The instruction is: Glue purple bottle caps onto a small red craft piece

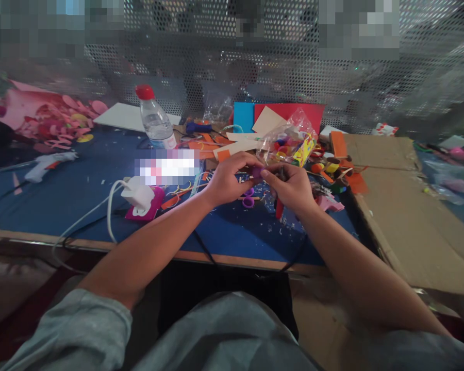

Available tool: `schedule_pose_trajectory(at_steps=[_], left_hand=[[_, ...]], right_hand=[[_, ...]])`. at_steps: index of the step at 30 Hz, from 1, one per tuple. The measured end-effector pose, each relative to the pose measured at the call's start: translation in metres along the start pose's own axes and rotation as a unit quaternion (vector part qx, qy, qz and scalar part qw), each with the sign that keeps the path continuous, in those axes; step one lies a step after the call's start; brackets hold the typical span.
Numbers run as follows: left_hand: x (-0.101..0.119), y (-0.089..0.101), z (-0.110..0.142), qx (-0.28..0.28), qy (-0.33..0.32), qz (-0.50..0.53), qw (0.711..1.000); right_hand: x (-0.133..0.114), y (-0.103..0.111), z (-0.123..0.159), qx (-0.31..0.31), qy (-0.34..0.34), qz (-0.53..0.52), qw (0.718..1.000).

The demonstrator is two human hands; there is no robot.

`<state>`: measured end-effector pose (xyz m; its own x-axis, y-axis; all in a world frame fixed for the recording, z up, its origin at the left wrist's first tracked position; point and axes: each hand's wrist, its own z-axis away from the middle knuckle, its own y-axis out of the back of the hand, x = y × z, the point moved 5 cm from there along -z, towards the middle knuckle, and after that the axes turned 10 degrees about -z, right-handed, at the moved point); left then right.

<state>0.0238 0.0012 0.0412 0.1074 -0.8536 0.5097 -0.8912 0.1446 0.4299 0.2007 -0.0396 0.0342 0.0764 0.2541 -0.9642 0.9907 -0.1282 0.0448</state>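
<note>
My left hand (232,178) is closed, pinching a small purple piece (257,172) between thumb and fingertips. From the other side, the thumb of my right hand (293,186) meets that piece. Inside my closed right hand is a slim red-and-black tool (279,208), its red end pointing down toward the table; its exact kind is hidden by the fingers. Below the hands, purple rings (248,202) lie on the blue tabletop beside a thin wooden stick (255,198) and scattered white shreds.
A water bottle (156,123) stands behind a white plug (137,193) on a magenta power block (151,210). A glue gun (50,165) and pink scraps (58,121) are left. Clear plastic bags, a yellow box (304,149) and coloured scraps crowd the back; cardboard (410,226) lies right.
</note>
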Motion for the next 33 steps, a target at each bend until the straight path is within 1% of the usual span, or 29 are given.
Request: schedule_pose_trajectory(at_steps=[6,9,11,14,17,20,23,27,30,33], left_hand=[[0.008,0.003,-0.001,0.022,-0.043,-0.049,0.998],[0.011,0.003,-0.001,0.025,-0.056,-0.073,0.995],[0.011,0.003,0.000,0.026,-0.053,-0.078,0.995],[0.011,0.003,0.000,0.030,-0.051,-0.084,0.995],[0.011,0.004,0.000,0.041,-0.057,-0.092,0.993],[0.012,0.005,0.000,0.047,-0.064,-0.098,0.992],[0.012,0.006,0.000,0.036,-0.052,-0.093,0.994],[0.010,0.006,0.001,0.026,-0.030,-0.055,0.998],[0.009,0.006,0.002,0.020,-0.019,-0.031,0.999],[0.008,0.007,0.002,0.030,-0.027,-0.034,0.999]], right_hand=[[0.011,0.003,-0.003,0.024,-0.051,-0.023,0.998],[0.015,0.001,-0.004,0.010,-0.072,-0.056,0.996],[0.015,-0.001,-0.003,-0.006,-0.072,-0.071,0.995],[0.011,-0.003,-0.001,-0.023,-0.052,-0.062,0.996],[0.007,-0.004,0.000,-0.029,-0.040,-0.047,0.998],[0.006,-0.004,0.000,-0.033,-0.042,-0.050,0.997],[0.007,-0.006,0.000,-0.049,-0.059,-0.081,0.994],[0.010,-0.011,0.001,-0.066,-0.091,-0.144,0.983],[0.010,-0.012,0.002,-0.065,-0.097,-0.171,0.978],[0.008,-0.011,0.002,-0.049,-0.095,-0.171,0.979]])
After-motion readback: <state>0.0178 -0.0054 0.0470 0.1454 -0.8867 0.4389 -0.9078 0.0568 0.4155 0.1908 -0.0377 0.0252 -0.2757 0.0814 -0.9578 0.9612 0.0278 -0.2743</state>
